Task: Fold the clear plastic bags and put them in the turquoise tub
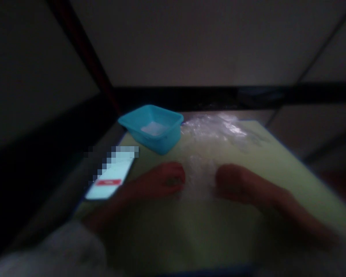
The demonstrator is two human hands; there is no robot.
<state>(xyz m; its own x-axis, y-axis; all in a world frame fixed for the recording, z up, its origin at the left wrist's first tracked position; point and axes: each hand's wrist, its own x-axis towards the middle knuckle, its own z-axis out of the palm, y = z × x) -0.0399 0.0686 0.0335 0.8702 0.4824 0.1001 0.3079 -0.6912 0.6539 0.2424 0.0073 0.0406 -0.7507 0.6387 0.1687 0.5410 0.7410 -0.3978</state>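
Note:
Between my two hands a clear plastic bag is stretched just above the yellowish table. My left hand is closed on its left edge, the fingers curled. On the bag's right edge my right hand is closed too, though the picture is dim and blurred there. More crumpled clear plastic lies at the table's far side, catching the light. A blue basket stands beyond my left hand, with something pale and flat inside.
A phone with a lit screen lies at the table's left edge, beside my left forearm. The yellowish table has a blue rim. Pale panels rise behind it, with a dark gap along their foot.

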